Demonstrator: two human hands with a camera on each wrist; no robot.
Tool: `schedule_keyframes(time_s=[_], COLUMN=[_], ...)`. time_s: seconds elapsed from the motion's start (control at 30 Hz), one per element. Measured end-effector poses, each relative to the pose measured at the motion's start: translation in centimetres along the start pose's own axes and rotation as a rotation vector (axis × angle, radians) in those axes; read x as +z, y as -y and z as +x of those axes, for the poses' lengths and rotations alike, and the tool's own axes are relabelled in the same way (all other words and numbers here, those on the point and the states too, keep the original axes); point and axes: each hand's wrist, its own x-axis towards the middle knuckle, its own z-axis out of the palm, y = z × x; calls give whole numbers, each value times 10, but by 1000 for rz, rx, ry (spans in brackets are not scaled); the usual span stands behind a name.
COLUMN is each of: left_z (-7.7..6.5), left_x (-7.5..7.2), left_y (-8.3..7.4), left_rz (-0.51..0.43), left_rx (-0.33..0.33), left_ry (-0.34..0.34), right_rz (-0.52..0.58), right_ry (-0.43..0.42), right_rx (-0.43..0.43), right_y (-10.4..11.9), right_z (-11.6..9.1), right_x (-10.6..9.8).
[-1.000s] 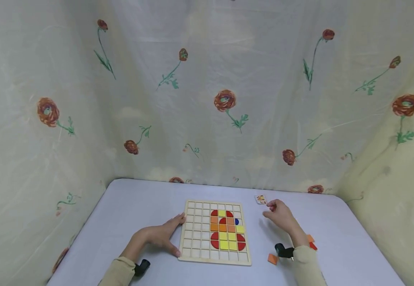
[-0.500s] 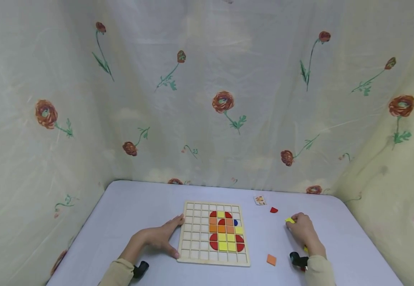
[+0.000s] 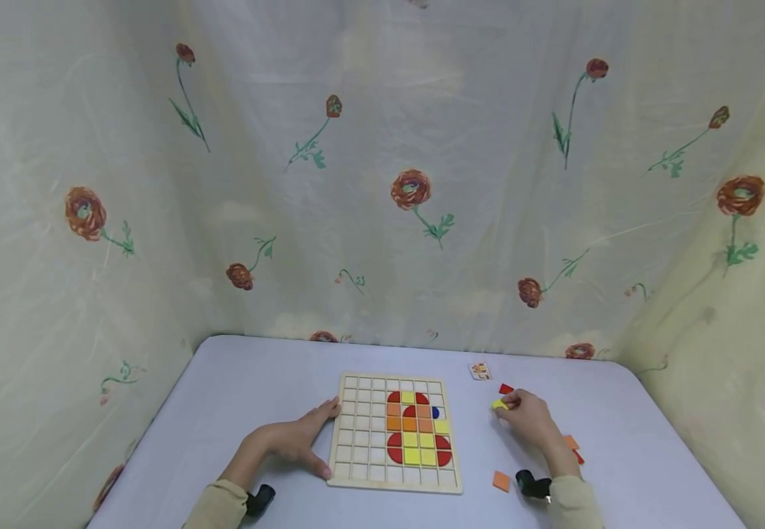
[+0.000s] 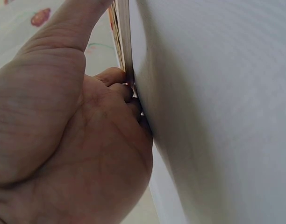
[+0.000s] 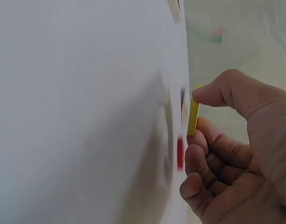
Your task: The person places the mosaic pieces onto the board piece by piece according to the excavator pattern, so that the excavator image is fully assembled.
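A wooden grid board (image 3: 358,470) lies on the table, with red, yellow and orange tiles and one blue piece filling cells on its right half. Along the board's left edge, my left hand (image 3: 295,439) rests with thumb and fingers spread, touching the rim; its palm also shows in the left wrist view. Thumb and forefinger of my right hand (image 3: 533,422) pinch a thin yellow tile (image 5: 194,112) above the table, right of the board. Just behind that hand lies a red piece (image 3: 506,389), its edge visible in the right wrist view.
A small printed picture card (image 3: 480,371) lies behind the red piece. An orange tile (image 3: 501,481) is near the board's front right corner. More orange and red pieces (image 3: 572,443) lie by my right forearm, partly covered. A flower-patterned curtain (image 3: 356,184) surrounds the white table (image 3: 270,367).
My right hand left the red piece near the card, went right and toward me, took the yellow tile, and came back left with it. The left hand stays at the board's edge.
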Motion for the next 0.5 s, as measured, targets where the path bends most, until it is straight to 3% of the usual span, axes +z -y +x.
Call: schedule_keyframes(time_s=[0.3, 0.5], left_z=[-1, -2], left_x=[1, 0], left_y=[2, -1], left_rz=[4, 2], left_rx=[-5, -9], left_ry=[-8, -5], right_rz=[75, 70], right_ry=[114, 216], right_rx=[-100, -226], right_y=[77, 112], right_z=[-8, -10], right_x=[54, 77])
